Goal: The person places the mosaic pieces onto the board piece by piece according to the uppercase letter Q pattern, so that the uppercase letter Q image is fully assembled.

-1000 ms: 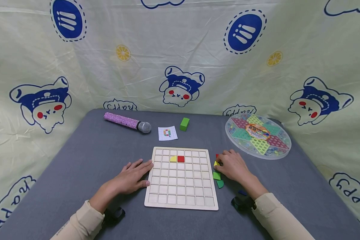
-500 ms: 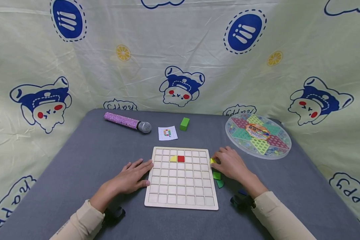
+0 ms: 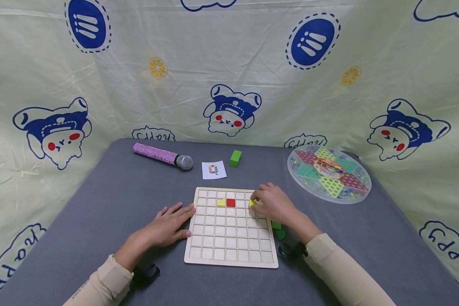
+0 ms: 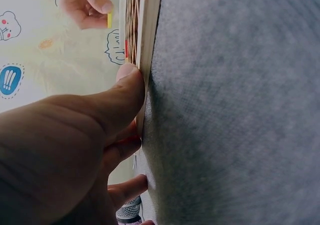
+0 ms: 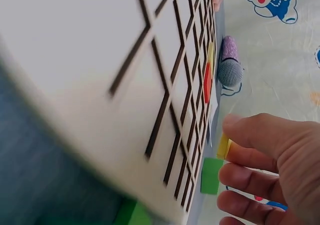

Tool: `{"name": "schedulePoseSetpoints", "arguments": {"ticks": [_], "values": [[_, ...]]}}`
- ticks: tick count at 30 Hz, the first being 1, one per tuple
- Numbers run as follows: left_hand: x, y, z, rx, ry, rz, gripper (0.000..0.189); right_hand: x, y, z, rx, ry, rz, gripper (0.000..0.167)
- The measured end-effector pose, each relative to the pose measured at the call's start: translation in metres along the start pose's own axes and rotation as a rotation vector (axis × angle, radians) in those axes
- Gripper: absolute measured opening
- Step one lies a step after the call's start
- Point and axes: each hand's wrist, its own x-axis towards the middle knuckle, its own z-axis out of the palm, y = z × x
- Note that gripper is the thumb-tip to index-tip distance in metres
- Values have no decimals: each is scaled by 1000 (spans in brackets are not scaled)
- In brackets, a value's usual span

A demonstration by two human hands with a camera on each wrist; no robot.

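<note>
A wooden grid board (image 3: 231,265) lies flat on the grey table, with a yellow piece (image 3: 221,202) and a red square (image 3: 230,202) side by side in its second row. My right hand (image 3: 277,206) is over the board's upper right part, pinching another yellow piece (image 5: 223,147) between thumb and forefinger. In the left wrist view this yellow piece (image 4: 109,19) stands off from the board's surface. My left hand (image 3: 168,229) lies with fingers extended at the board's left edge, thumb and fingertips against it.
Two green pieces (image 3: 276,225) lie against the board's right edge. Behind the board are a pattern card (image 3: 213,170), a green block (image 3: 235,158) and a purple glittery microphone (image 3: 157,153). A round Chinese checkers case (image 3: 329,173) sits at the back right.
My right hand has picked up the yellow piece from beside the board and carried it left over the board's upper right cells. My left hand stays put.
</note>
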Motion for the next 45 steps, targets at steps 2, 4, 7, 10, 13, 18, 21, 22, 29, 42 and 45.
{"name": "schedulePoseSetpoints", "arguments": {"ticks": [2,4,7,10,13,18,21,22,29,42,45], "values": [[0,0,0,-1,1,-1,64,5,-4,1,13,-1,-17,20],[0,0,0,-3,-1,0,64,10,-7,1,23,-1,-43,19],[0,0,0,-4,-7,-1,64,17,-11,3,37,-8,-70,17],[0,-1,0,-2,-6,1,64,23,-14,7,50,-34,-61,16],[1,-2,1,-1,-4,-1,64,28,-18,10,69,-69,-23,14],[2,-2,2,-4,-2,-3,65,32,-21,14,83,-102,26,14],[1,-2,2,-5,-1,-3,65,32,-22,15,92,-97,27,15],[1,-1,2,-6,-1,-5,65,32,-22,15,86,-88,22,15],[2,-1,2,-2,-3,-7,65,33,-21,16,78,-79,18,17],[2,-2,2,0,-2,-6,65,32,-20,18,76,-90,14,17],[2,-2,2,-1,0,-2,64,31,-19,18,85,-93,8,18]]}}
